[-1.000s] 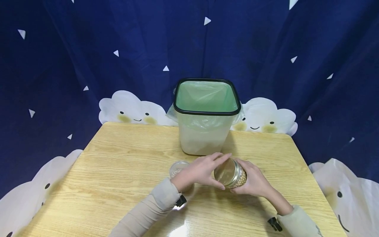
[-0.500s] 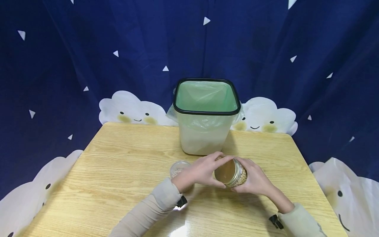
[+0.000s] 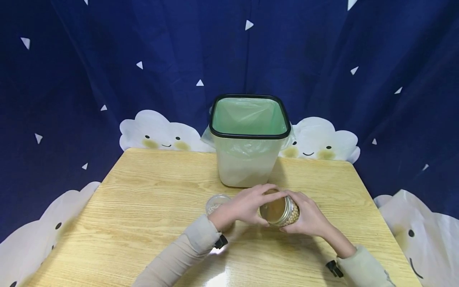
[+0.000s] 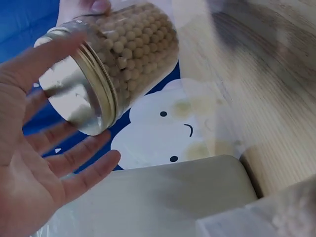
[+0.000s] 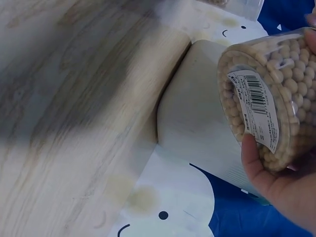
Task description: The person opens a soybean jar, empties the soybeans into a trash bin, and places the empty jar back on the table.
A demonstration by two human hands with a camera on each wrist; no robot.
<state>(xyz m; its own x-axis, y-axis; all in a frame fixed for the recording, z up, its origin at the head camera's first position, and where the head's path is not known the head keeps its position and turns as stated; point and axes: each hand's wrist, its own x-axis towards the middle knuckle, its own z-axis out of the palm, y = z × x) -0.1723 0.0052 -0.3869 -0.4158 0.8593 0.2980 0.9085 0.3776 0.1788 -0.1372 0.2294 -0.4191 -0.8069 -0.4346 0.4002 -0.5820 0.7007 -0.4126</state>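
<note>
Jar (image 4: 143,47) tilted in the curled right hand (image 3: 308,217), left hand (image 3: 247,205) spread about its lid (image 4: 74,101)

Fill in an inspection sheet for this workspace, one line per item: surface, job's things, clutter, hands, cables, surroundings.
Surface: wood-grain table.
Job's things: jar of pale beads, tilted, lid on; barcode label on its base.
Clutter: clear container, partly hidden; lined bin beyond.
Hands: right hand holds the jar; left hand spread around the lid, contact unclear.
Cables: nothing seen.
Surroundings: patterned blue curtain.
</note>
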